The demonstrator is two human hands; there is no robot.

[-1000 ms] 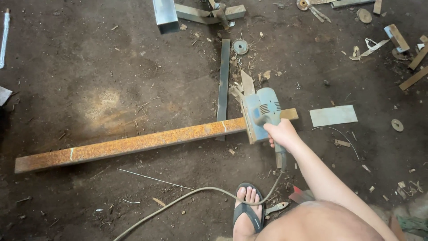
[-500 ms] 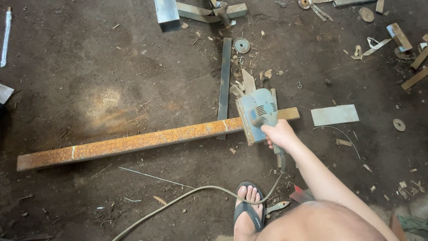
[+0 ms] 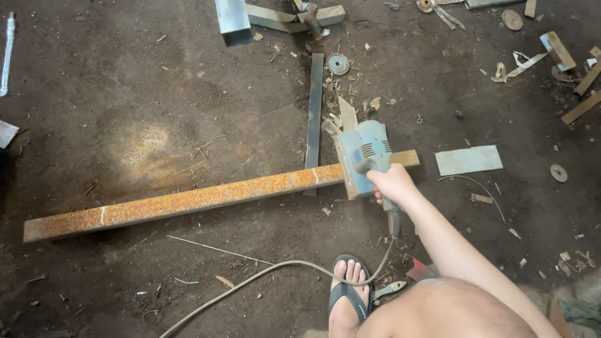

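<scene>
My right hand (image 3: 393,184) grips the handle of a pale blue electric cutting tool (image 3: 363,156). The tool rests across the right end of a long rusty square steel bar (image 3: 188,200) that lies on the dirt floor. Its grey power cord (image 3: 263,270) runs from the handle down past my sandalled foot (image 3: 348,294) and off the bottom edge. The bar's short right end (image 3: 407,158) sticks out beyond the tool. My left hand is out of view.
A dark flat steel strip (image 3: 314,119) lies under the bar, pointing away. A grey sheet-metal piece (image 3: 468,160) lies right of the tool. A shiny square tube (image 3: 231,20), discs and metal scraps litter the far side. A thin wire (image 3: 216,248) lies near the bar.
The tool and my right hand have shifted a little to the left along the bar, so more of the bar's right end shows.
</scene>
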